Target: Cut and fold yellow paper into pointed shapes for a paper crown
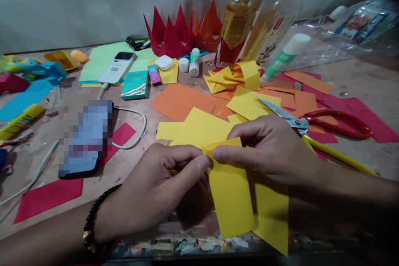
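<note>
Between both hands a piece of yellow paper hangs toward the table's front edge. My left hand pinches its upper left corner between thumb and fingers. My right hand grips the top of the same piece, thumb on the near face and fingers behind. Another yellow sheet hangs behind it, below my right hand; I cannot tell whether it is held too. Flat yellow sheets lie just beyond the hands. Scissors with red handles rest open beyond my right hand, near a yellow pencil-like stick.
Red and orange paper crowns stand at the back beside two bottles. A glue stick stands tilted among paper scraps on the right. A phone with a white cable lies left; paper shreds line the front edge.
</note>
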The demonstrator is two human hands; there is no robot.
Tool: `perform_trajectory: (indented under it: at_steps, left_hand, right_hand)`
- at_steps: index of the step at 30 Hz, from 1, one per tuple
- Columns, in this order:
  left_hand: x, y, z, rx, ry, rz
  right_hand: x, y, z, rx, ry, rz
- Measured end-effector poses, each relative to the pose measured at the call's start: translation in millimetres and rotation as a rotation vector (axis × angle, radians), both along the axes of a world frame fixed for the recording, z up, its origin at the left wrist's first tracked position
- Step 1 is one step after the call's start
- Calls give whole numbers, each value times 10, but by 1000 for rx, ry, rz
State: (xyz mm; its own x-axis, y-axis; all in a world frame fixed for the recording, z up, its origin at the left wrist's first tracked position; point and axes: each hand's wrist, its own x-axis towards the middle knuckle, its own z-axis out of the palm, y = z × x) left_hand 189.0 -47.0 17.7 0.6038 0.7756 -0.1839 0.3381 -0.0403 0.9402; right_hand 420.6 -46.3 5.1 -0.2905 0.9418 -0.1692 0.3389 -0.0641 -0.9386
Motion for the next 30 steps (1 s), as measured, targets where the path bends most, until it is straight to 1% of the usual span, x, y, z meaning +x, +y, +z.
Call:
perform_trajectory:
  at_steps: [3, 8, 18, 24, 30]
  left_hand:
    - [-4, -13, -8, 10, 11, -2]
    - [3, -17, -9, -45, 9, 14]
    - [15, -13, 4, 9, 11, 36]
    - [12, -16, -11, -69, 2, 34]
    - [14, -11, -17, -35, 8, 40]
  right_hand:
    - [2, -2, -2, -10, 3, 4]
    - [11, 17, -18, -17, -5, 15]
    - [19, 7, -21, -2, -33, 13]
    - [7, 34, -35, -2, -33, 11]
    - [18, 13, -31, 4, -29, 19]
